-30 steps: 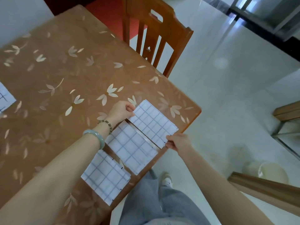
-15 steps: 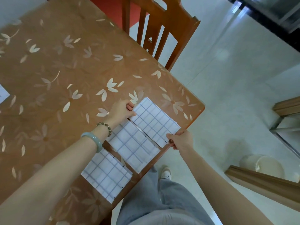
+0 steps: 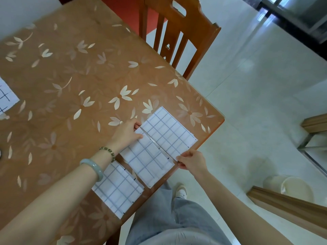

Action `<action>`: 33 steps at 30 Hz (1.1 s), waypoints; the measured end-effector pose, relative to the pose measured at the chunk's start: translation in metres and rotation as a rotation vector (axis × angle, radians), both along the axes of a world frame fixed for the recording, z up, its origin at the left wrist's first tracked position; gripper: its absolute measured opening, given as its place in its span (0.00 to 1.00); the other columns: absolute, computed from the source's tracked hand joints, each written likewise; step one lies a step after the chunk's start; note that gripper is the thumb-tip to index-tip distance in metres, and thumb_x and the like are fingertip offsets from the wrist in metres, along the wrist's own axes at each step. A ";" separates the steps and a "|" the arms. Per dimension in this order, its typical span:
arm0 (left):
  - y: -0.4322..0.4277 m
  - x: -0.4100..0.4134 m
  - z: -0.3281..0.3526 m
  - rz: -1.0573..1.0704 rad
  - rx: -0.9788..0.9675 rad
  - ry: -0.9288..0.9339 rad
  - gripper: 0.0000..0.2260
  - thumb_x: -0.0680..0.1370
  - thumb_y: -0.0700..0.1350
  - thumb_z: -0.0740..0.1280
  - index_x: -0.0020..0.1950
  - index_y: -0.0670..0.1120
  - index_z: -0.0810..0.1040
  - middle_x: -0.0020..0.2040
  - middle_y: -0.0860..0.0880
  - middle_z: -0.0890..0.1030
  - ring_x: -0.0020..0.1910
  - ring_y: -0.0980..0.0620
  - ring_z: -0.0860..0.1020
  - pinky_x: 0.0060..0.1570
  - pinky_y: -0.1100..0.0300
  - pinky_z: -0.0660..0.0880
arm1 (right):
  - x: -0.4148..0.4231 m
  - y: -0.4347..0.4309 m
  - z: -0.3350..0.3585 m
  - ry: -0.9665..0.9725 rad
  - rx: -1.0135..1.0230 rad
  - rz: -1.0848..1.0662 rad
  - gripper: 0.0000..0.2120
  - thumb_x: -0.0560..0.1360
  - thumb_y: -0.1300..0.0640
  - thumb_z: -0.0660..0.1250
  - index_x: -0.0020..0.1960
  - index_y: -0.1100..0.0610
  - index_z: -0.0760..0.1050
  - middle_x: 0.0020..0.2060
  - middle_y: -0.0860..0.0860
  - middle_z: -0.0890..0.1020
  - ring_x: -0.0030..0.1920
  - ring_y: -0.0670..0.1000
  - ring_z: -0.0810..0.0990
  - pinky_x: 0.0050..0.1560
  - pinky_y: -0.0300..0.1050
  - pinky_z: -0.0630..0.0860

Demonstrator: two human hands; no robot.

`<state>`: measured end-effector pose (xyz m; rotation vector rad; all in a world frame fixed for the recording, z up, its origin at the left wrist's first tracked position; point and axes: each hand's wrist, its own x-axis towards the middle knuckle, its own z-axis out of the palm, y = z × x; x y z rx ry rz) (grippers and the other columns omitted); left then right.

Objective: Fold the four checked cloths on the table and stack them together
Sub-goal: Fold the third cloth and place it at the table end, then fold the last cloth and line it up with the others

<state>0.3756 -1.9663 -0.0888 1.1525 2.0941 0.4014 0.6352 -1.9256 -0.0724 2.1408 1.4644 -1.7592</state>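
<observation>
Barely shifted, left hand (image 3: 126,134) and right hand (image 3: 192,160) pinch rightmost cloth (image 3: 168,132) of four.

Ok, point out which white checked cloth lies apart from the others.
The half-seen white checked cloth at the picture's left edge; the other three lie in a row.

Left hand (image 3: 126,133), right hand (image 3: 192,160): pinch grips.

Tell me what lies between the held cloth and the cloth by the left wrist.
A third cloth, flat on the table, between the held cloth and the wrist-side cloth. Head view.
</observation>
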 end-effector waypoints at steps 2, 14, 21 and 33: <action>-0.001 0.002 0.002 0.016 0.001 -0.017 0.23 0.69 0.44 0.77 0.62 0.46 0.75 0.52 0.51 0.77 0.50 0.53 0.76 0.48 0.59 0.73 | 0.004 0.003 0.004 -0.009 0.033 0.018 0.07 0.68 0.59 0.73 0.37 0.60 0.76 0.31 0.55 0.83 0.32 0.51 0.83 0.42 0.50 0.83; -0.051 0.043 0.108 0.449 0.406 -0.229 0.39 0.66 0.47 0.79 0.73 0.54 0.64 0.67 0.53 0.69 0.64 0.54 0.70 0.66 0.55 0.68 | 0.000 0.053 0.130 0.512 0.449 0.461 0.35 0.67 0.55 0.76 0.69 0.45 0.65 0.66 0.45 0.73 0.64 0.45 0.72 0.65 0.45 0.70; -0.099 0.121 0.180 0.582 0.735 -0.321 0.52 0.61 0.49 0.79 0.77 0.58 0.53 0.68 0.59 0.68 0.68 0.55 0.68 0.69 0.56 0.66 | 0.025 0.037 0.185 0.744 0.523 0.635 0.48 0.62 0.48 0.79 0.74 0.41 0.56 0.72 0.44 0.66 0.71 0.44 0.66 0.70 0.55 0.67; -0.276 0.197 0.249 0.884 0.974 -0.011 0.52 0.57 0.63 0.79 0.74 0.66 0.51 0.74 0.55 0.65 0.70 0.61 0.67 0.70 0.55 0.64 | -0.003 -0.087 0.240 1.078 0.297 1.069 0.47 0.65 0.63 0.78 0.73 0.39 0.56 0.71 0.45 0.67 0.69 0.40 0.67 0.69 0.39 0.65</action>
